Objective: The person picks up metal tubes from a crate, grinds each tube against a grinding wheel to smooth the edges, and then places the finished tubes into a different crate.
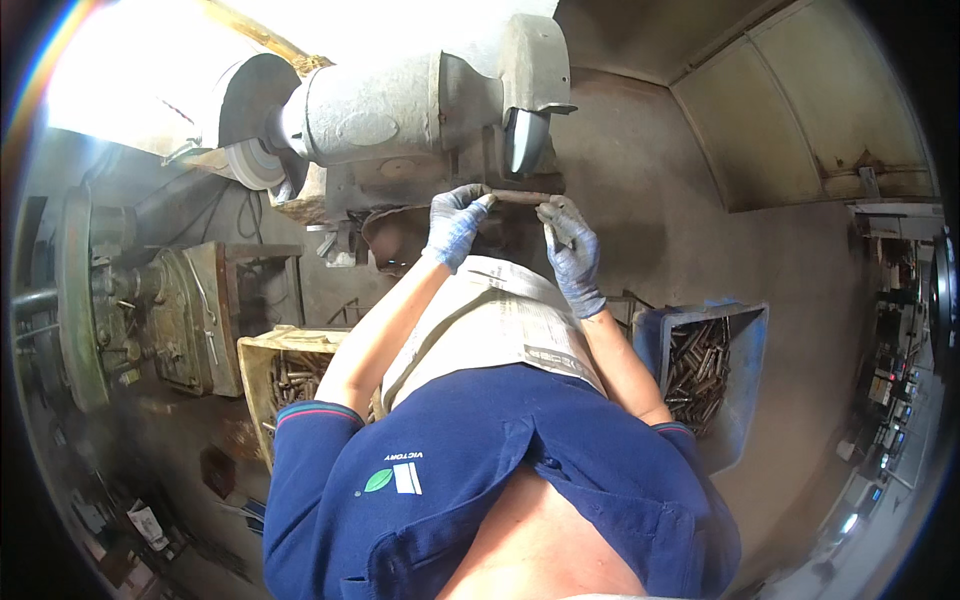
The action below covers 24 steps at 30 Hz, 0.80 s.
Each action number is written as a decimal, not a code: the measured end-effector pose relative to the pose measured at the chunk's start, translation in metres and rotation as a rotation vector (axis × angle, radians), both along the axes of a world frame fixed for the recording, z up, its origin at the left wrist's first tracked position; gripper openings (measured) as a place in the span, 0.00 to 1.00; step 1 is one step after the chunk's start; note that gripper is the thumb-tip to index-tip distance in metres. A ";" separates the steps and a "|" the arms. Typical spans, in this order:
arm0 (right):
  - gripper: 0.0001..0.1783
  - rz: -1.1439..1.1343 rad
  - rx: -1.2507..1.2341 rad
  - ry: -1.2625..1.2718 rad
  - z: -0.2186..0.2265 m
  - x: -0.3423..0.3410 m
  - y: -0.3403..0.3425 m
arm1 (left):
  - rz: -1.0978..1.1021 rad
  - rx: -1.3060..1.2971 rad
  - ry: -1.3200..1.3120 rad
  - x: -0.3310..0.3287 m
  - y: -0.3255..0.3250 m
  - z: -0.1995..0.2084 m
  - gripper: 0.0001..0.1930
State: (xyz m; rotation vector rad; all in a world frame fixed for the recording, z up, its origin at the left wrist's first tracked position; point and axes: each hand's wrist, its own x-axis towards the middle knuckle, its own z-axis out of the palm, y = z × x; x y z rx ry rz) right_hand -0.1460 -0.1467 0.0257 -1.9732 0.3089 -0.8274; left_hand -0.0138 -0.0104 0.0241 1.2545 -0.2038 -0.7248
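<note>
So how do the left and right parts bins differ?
Colour: the left bin is dull yellow; the right bin is blue.
Visibility: the left forearm and sleeve hide much of the left bin; the right bin shows more of its inside.
Shared: both hold many brownish, rod-like pieces.

Smudged blue and pale grey colour the gloved left hand (455, 225) and gloved right hand (575, 255), set against a slim, dull brown metal rod (519, 197). Behind it, a rounded metal bench grinder (375, 110) shows weathered grey, its left disc-shaped grinding wheel (254, 164) off-white. A navy fabric shirt (450, 415) carries a green-and-white chest emblem, with thin red and green stripes edging its sleeve. Dark printed marks pattern an off-white cloth apron (470, 335). A yellowish rectangular plastic bin (256, 395) and a blue rectangular plastic bin (742, 385) frame rusty brown elongated metal pieces (697, 372).
</note>
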 end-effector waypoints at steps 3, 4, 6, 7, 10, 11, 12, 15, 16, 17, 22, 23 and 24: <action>0.11 -0.013 0.231 0.010 -0.004 0.007 -0.008 | 0.043 0.033 0.029 0.000 -0.019 -0.002 0.06; 0.11 -0.015 0.370 0.016 -0.003 0.009 -0.010 | 0.057 0.024 0.052 0.001 -0.024 -0.004 0.05; 0.09 -0.042 0.265 0.007 -0.017 0.014 -0.021 | 0.083 0.003 0.099 0.001 -0.033 -0.007 0.05; 0.08 -0.047 0.276 0.007 -0.018 0.015 -0.023 | 0.102 -0.019 0.126 0.001 -0.036 -0.008 0.05; 0.09 -0.035 0.375 0.020 -0.031 0.017 -0.033 | 0.108 0.019 0.136 0.002 -0.044 -0.011 0.05; 0.10 -0.004 0.403 0.031 -0.036 0.014 -0.037 | 0.103 0.032 0.123 0.002 -0.045 -0.012 0.05; 0.11 0.031 0.431 0.040 -0.036 0.015 -0.039 | 0.101 0.044 0.107 0.003 -0.046 -0.013 0.04; 0.11 0.027 0.459 0.083 -0.036 0.016 -0.041 | 0.105 0.071 0.109 0.004 -0.047 -0.012 0.04; 0.11 0.025 0.470 0.088 -0.038 0.016 -0.041 | 0.107 0.077 0.117 0.005 -0.048 -0.011 0.04; 0.11 0.024 0.480 0.092 -0.043 0.017 -0.041 | 0.120 0.084 0.102 0.005 -0.047 -0.010 0.04; 0.05 -0.007 0.592 0.017 -0.031 0.032 -0.020 | 0.159 0.101 0.111 0.012 -0.035 -0.003 0.04; 0.05 -0.002 0.588 0.019 -0.035 0.034 -0.018 | 0.170 0.103 0.087 0.013 -0.031 0.000 0.04; 0.05 0.010 0.585 0.021 -0.037 0.038 -0.016 | 0.183 0.110 0.055 0.018 -0.027 -0.009 0.04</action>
